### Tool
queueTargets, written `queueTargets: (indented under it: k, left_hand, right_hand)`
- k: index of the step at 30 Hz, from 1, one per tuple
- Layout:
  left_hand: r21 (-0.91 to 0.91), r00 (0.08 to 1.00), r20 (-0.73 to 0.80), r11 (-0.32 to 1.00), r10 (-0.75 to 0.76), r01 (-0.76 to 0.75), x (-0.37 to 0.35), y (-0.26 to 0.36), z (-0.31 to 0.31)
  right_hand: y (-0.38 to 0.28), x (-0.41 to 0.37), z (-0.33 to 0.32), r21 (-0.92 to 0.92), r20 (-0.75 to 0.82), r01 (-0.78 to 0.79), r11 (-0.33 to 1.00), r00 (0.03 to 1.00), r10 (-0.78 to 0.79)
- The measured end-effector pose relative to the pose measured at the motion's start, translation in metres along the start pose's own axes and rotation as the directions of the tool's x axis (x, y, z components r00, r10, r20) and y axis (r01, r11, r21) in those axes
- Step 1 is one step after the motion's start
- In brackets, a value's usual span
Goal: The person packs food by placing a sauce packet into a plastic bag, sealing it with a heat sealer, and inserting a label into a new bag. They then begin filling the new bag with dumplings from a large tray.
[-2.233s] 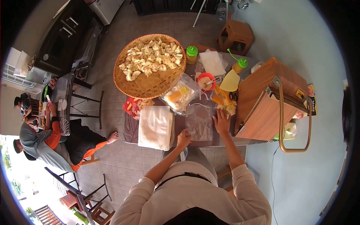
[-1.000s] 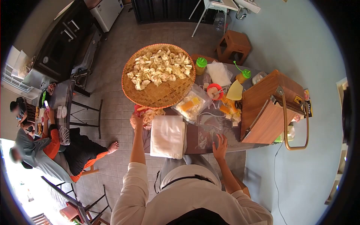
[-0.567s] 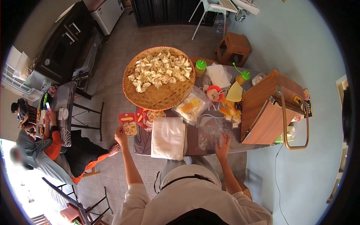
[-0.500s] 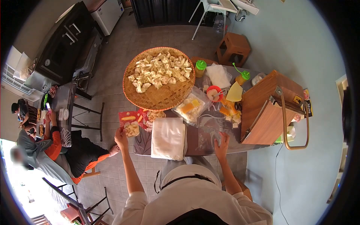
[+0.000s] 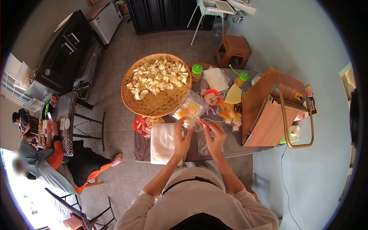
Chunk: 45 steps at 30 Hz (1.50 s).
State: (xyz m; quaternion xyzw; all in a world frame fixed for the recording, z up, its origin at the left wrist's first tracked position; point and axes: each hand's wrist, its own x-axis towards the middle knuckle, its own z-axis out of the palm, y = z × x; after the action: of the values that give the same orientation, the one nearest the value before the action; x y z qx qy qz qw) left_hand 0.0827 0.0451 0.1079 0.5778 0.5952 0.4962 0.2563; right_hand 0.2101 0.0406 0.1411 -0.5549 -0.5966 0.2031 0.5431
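Observation:
A thin red-edged printed card (image 5: pixel 197 116) is raised over the table, seen nearly edge-on. My left hand (image 5: pixel 183 137) pinches it from one side, while my right hand (image 5: pixel 214 135) has its fingers closed on the other. Behind it lies a clear plastic bag (image 5: pixel 180 115) with yellow and pale pieces inside. More red printed cards with food pictures (image 5: pixel 141 125) lie at the table's left edge. Beside my left wrist rests a stack of clear plastic bags (image 5: pixel 161 143). A round woven tray (image 5: pixel 153 107) holds many folded pale dumplings (image 5: pixel 157 78).
Green-capped squeeze bottles (image 5: pixel 196 73), a red cup (image 5: pixel 211 98) and dark-handled scissors (image 5: pixel 237 110) are at the back. A wooden box with a metal handle (image 5: pixel 264 115) fills the table's right end. A seated person (image 5: pixel 57 161) is at left, near another table.
My left hand has brought a red card from the table's left side to the middle. My right hand has come inward and taken hold of it too. The view has shifted slightly.

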Motion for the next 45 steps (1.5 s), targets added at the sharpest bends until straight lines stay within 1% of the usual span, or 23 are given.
queueTargets:
  k: [1,2,3,4,5,6,8,9,11,13,19,20,21,24,28,30,32,37,39,40,42,43,45]
  left_hand:
    - [-0.297,0.993,0.113,0.952,-0.042,0.074,-0.001,0.015,0.008]
    - [-0.555,0.972,0.232,0.814,-0.050,0.174,-0.003,0.025,0.014]
    - [-0.554,0.971,0.233,0.814,-0.050,0.175,-0.006,0.031,0.017]
    - [-0.687,0.915,0.383,0.622,-0.131,0.376,-0.008,0.036,0.021]
    - [-0.740,0.826,0.539,0.376,-0.165,0.557,-0.011,0.038,0.023]
    - [-0.720,0.770,0.634,0.311,-0.065,0.620,-0.010,0.036,0.020]
    - [-0.717,0.759,0.650,0.309,-0.030,0.625,-0.012,0.040,0.021]
    - [-0.715,0.750,0.661,0.308,0.005,0.628,-0.012,0.046,0.019]
    - [-0.713,0.752,0.659,0.330,0.014,0.619,-0.017,0.051,0.019]
    - [-0.712,0.755,0.655,0.353,0.023,0.607,-0.020,0.054,0.020]
    - [-0.738,0.802,0.595,0.421,0.040,0.527,-0.024,0.060,0.020]
    - [-0.729,0.817,0.576,0.471,0.030,0.497,-0.024,0.061,0.020]
    - [-0.717,0.831,0.556,0.519,0.023,0.466,-0.024,0.062,0.019]
    - [-0.716,0.855,0.519,0.539,-0.013,0.443,-0.023,0.069,0.016]
    - [-0.741,0.871,0.491,0.510,-0.031,0.436,-0.021,0.073,0.013]
    - [-0.652,0.927,0.370,0.726,0.054,0.218,-0.018,0.077,0.009]
    - [-0.658,0.925,0.376,0.719,0.055,0.224,-0.018,0.075,0.010]
    - [-0.655,0.922,0.382,0.724,0.066,0.219,-0.014,0.084,0.004]
    - [-0.607,0.938,0.312,0.791,0.148,0.077,-0.013,0.080,0.005]
    - [-0.607,0.938,0.313,0.791,0.147,0.079,-0.016,0.080,0.006]
    - [-0.659,0.921,0.387,0.712,0.045,0.242,-0.020,0.080,0.007]
    - [-0.659,0.921,0.387,0.712,0.045,0.242,-0.020,0.080,0.006]
    - [-0.672,0.896,0.443,0.661,0.000,0.333,-0.020,0.081,0.005]
  right_hand:
    - [-0.005,-0.003,-0.001,-0.001,0.024,0.038,0.999,0.999,-0.038]
    - [-0.011,-0.006,-0.002,-0.001,0.048,0.075,0.997,0.996,-0.075]
    - [-0.017,-0.008,-0.003,-0.002,0.048,0.074,0.997,0.996,-0.074]
    - [-0.024,-0.009,-0.004,0.041,0.040,0.059,0.997,0.997,-0.061]
    - [-0.029,-0.009,-0.007,0.083,0.033,0.043,0.996,0.998,-0.046]
    - [-0.032,-0.007,-0.012,0.080,0.031,0.041,0.996,0.999,-0.043]
    - [-0.036,-0.005,-0.022,0.176,0.066,0.045,0.983,0.996,-0.058]
    - [-0.038,-0.006,-0.025,0.175,0.065,0.042,0.984,0.996,-0.054]
    - [-0.040,-0.007,-0.031,0.222,0.095,-0.067,0.973,0.994,0.047]
    - [-0.042,-0.007,-0.036,0.213,0.102,-0.062,0.975,0.994,0.041]
    - [-0.050,-0.006,-0.040,0.297,0.126,-0.127,0.946,0.988,0.093]
    - [-0.052,-0.006,-0.041,0.315,0.117,-0.138,0.939,0.987,0.106]
    - [-0.055,-0.005,-0.041,0.316,0.120,-0.139,0.938,0.987,0.106]
    - [-0.062,-0.004,-0.043,0.311,0.130,-0.130,0.941,0.987,0.093]
    - [-0.064,-0.004,-0.045,0.235,0.136,-0.072,0.969,0.990,0.041]
    - [-0.067,-0.003,-0.047,0.194,0.154,-0.029,0.981,0.988,-0.001]
    - [-0.072,0.000,-0.049,0.142,0.133,0.017,0.990,0.990,-0.036]
    - [-0.073,0.001,-0.052,0.129,0.143,0.008,0.992,0.989,-0.026]
    - [-0.073,0.001,-0.052,0.117,0.150,0.015,0.993,0.988,-0.033]
    - [-0.072,0.000,-0.052,0.109,0.146,0.025,0.994,0.988,-0.041]
    - [-0.071,0.000,-0.052,0.101,0.141,0.035,0.994,0.989,-0.049]
    - [-0.071,0.000,-0.052,0.097,0.138,0.042,0.994,0.989,-0.056]
    - [-0.071,0.000,-0.053,0.093,0.135,0.048,0.995,0.989,-0.060]
